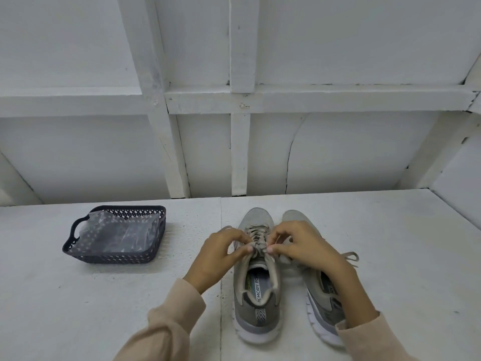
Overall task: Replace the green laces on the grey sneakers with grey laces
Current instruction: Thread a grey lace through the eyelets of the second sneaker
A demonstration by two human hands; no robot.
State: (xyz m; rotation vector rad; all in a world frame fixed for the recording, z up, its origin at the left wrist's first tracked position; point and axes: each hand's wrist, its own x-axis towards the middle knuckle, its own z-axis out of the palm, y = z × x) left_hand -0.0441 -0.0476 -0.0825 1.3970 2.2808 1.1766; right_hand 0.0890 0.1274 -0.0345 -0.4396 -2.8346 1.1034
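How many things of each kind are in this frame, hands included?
Sneakers: 2, left sneaker and right sneaker
Basket: 1
Plastic bag: 1, inside the basket
Hands: 2, left hand and right hand, both pinching the left sneaker's laces
Total: 6

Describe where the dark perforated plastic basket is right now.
In the head view, the dark perforated plastic basket sits on the white table at the left, apart from the grey mesh sneakers to its right. A clear plastic bag lies inside it.
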